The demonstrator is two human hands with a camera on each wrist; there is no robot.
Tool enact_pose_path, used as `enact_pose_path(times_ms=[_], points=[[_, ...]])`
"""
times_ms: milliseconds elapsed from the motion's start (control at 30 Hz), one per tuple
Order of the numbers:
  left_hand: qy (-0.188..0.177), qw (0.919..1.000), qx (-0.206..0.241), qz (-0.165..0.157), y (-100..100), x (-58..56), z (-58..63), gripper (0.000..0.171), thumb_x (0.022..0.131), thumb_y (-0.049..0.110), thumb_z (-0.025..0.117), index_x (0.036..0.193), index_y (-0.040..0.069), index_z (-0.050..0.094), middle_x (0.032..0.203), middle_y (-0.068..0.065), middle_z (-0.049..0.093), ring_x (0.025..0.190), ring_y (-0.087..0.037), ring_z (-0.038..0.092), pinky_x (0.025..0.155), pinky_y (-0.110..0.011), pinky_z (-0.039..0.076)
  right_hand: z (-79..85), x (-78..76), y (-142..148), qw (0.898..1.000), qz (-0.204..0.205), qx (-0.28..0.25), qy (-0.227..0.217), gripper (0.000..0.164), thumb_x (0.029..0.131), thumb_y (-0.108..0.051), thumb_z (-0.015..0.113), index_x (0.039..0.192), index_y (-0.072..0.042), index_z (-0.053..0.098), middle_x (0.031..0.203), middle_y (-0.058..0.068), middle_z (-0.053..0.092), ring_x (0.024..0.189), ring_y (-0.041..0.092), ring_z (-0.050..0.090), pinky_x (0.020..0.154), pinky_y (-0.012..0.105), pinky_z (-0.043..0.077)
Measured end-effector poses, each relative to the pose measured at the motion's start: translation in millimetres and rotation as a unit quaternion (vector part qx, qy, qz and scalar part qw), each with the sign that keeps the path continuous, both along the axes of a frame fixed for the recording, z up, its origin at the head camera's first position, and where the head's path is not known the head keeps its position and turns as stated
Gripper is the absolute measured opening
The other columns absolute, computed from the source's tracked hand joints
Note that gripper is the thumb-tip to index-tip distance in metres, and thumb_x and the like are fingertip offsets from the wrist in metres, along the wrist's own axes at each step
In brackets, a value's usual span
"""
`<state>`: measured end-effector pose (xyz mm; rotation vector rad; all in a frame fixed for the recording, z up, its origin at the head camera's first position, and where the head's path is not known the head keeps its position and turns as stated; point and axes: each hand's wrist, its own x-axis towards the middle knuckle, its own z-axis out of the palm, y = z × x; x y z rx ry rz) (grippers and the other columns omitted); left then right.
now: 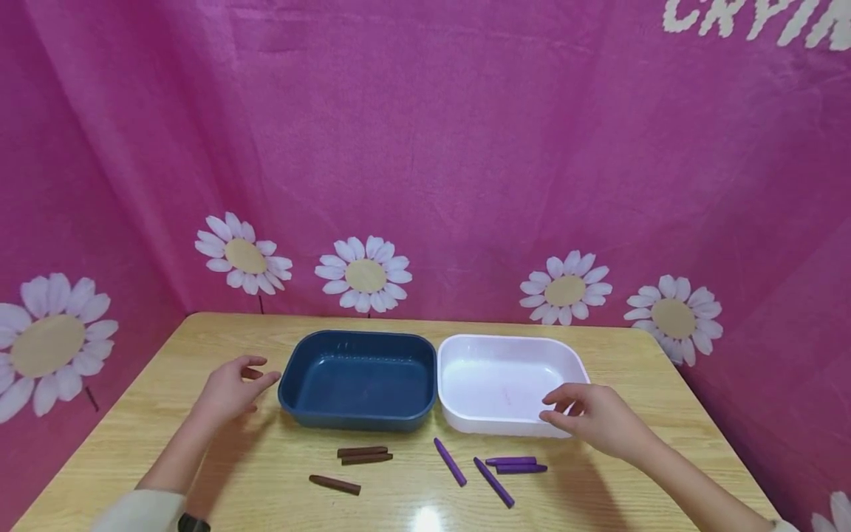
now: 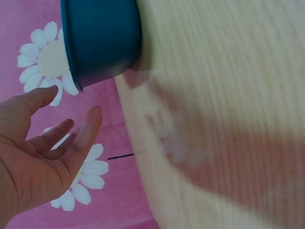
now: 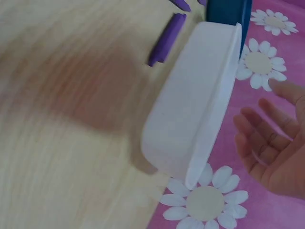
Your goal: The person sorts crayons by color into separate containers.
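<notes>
A dark blue tray (image 1: 359,423) and a white tray (image 1: 505,426) stand side by side on the table. My left hand (image 1: 233,389) hovers at the blue tray's left rim, thumb and fingers spread apart with nothing between them. Over the white tray's front right corner hangs my right hand (image 1: 598,420), its fingers loosely bent and holding nothing. Several brown crayons (image 1: 335,485) lie in front of the blue tray, two of them side by side. Several purple crayons (image 1: 493,482) lie in front of the white tray; a pair of them also shows in the right wrist view.
The light wooden table (image 1: 266,473) ends at the back against a pink cloth (image 1: 425,162) printed with white daisies, which also hangs along both sides. A bright reflection shows near the table's front.
</notes>
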<state>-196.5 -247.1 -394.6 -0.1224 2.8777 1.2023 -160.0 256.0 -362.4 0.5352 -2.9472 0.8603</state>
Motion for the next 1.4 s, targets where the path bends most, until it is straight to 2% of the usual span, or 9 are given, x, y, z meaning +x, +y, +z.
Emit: enact_pose_path(times_ms=[200,400,500,700,833,1067,1400], points=[[-0.023,0.9987,0.045,0.01,-3.7,1.5,-13.6,0.058,0.089,0.028,0.063,0.128,-0.011,0.045,0.104,-0.028,0.059,0.082,-0.025,0.061,0.063,-0.036,0.058,-19.6,9.1,-1.1,0.996,0.073,-0.036,-0.022,0.014,0.084,-0.025,0.069,0.09,-0.013,0.07,0.076,-0.011,0.063,0.069,-0.004,0.05,0.059,0.018,0.047],[-0.034,0.9945,0.098,0.014,-0.4,2.3,-19.8,0.057,0.091,0.026,0.061,0.129,-0.012,0.043,0.103,-0.027,0.059,0.081,-0.024,0.061,0.065,-0.039,0.059,-34.4,15.9,-2.8,0.99,0.105,-0.059,-0.071,0.022,0.085,-0.029,0.068,0.093,-0.009,0.07,0.08,-0.01,0.064,0.071,-0.004,0.05,0.059,0.018,0.047],[-0.025,0.9933,0.113,0.01,2.3,2.5,-20.5,0.054,0.091,0.024,0.06,0.128,-0.012,0.044,0.103,-0.027,0.059,0.08,-0.022,0.061,0.065,-0.038,0.059,-41.7,16.7,-2.5,0.989,0.115,-0.065,-0.064,0.02,0.085,-0.025,0.068,0.093,-0.007,0.07,0.081,-0.01,0.066,0.072,-0.005,0.051,0.059,0.018,0.047],[-0.01,0.9912,0.131,0.014,6.4,3.1,-19.9,0.05,0.093,0.021,0.058,0.128,-0.013,0.044,0.104,-0.028,0.06,0.078,-0.019,0.064,0.068,-0.038,0.059,-54.5,16.4,-3.5,0.987,0.152,-0.055,-0.014,0.01,0.084,-0.017,0.069,0.089,-0.008,0.071,0.081,-0.005,0.068,0.072,-0.006,0.053,0.058,0.02,0.049],[-0.006,0.989,0.147,0.016,9.0,4.0,-19.3,0.047,0.093,0.017,0.056,0.128,-0.013,0.044,0.105,-0.028,0.059,0.078,-0.018,0.064,0.07,-0.039,0.059,-64.4,17.9,-4.8,0.988,0.15,-0.036,0.011,0.007,0.082,-0.014,0.07,0.087,-0.009,0.071,0.082,-0.003,0.068,0.073,-0.003,0.054,0.059,0.02,0.049],[0.013,0.9895,0.143,0.017,12.8,1.1,-24.0,0.042,0.093,0.012,0.055,0.127,-0.013,0.047,0.106,-0.031,0.06,0.075,-0.015,0.065,0.068,-0.037,0.059,-70.9,20.3,-9.1,0.993,0.113,0.007,-0.02,0.009,0.082,-0.02,0.071,0.089,-0.014,0.071,0.087,-0.007,0.064,0.079,0.0,0.055,0.066,0.021,0.051],[0.005,0.9885,0.149,0.026,19.4,0.7,-29.8,0.043,0.092,0.013,0.058,0.127,-0.011,0.048,0.107,-0.03,0.058,0.079,-0.016,0.063,0.072,-0.038,0.058,-73.8,21.3,-9.8,0.992,0.1,0.07,-0.022,0.01,0.084,-0.025,0.068,0.091,-0.019,0.07,0.089,-0.013,0.059,0.078,-0.002,0.053,0.068,0.022,0.051]])
